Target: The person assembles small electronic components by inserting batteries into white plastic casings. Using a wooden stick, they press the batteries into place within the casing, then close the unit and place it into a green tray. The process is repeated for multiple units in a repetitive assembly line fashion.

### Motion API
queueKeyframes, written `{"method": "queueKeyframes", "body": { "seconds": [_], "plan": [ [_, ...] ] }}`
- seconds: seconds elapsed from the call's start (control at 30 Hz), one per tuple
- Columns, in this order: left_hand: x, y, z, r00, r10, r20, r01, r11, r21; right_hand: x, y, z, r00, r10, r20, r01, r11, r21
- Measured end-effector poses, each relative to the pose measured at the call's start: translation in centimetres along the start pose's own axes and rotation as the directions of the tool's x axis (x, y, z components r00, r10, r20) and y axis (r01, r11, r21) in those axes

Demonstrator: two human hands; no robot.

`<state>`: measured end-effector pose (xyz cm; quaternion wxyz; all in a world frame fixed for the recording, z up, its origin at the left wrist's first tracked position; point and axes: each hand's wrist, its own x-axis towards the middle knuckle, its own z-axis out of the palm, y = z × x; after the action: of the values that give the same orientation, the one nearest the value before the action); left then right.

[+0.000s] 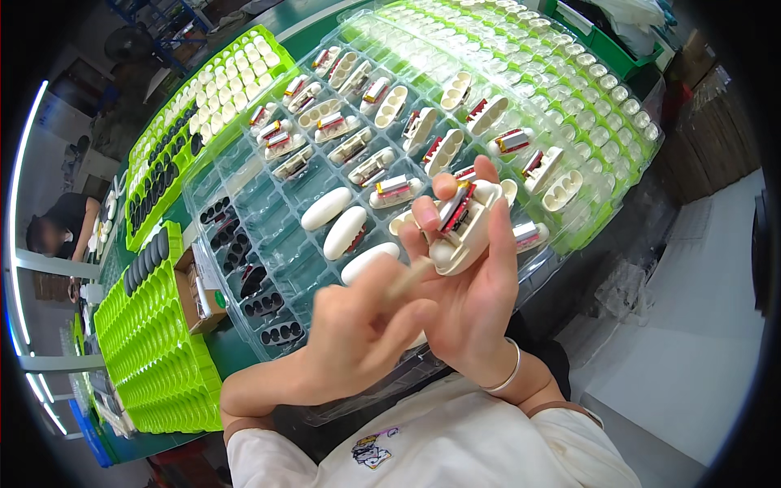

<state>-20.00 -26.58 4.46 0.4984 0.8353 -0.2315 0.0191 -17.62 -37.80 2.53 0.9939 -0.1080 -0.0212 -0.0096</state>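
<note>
My right hand (474, 313) holds up a white oval casing (482, 234), its hollow side showing. Inside the casing sits a red and dark part with a yellow end. Close in from the left, my left hand (350, 329) has its fingers drawn together at the casing's lower end. Motion blurs those fingertips, and what they pinch, if anything, cannot be made out. Beneath both hands lies a clear compartment tray (281, 236) with more white casings, several fitted with red and silver parts. Three smooth white shells (345, 233) lie face down just beyond my left hand.
Black casings (282, 333) fill the tray's left column. Green trays (154, 350) stand at the left, one with black and white pieces (236, 77). A small cardboard box (198, 297) sits between. At the far right, clear domed trays (561, 98) are stacked. A co-worker (65, 228) is at far left.
</note>
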Motion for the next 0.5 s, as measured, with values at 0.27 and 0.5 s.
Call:
{"method": "queueKeyframes", "body": {
  "seconds": [0.27, 0.5],
  "plan": [
    [1.5, -0.6, -0.6, 0.929, -0.369, -0.004, 0.332, 0.841, -0.427, -0.1, 0.6, -0.1, 1.0, 0.023, -0.009, -0.024, 0.995, -0.102],
    [1.2, -1.6, -0.8, 0.964, -0.221, -0.147, 0.192, 0.963, -0.187, 0.1, 0.8, -0.2, 1.0, 0.01, -0.017, -0.012, 0.991, -0.132]
  ]
}}
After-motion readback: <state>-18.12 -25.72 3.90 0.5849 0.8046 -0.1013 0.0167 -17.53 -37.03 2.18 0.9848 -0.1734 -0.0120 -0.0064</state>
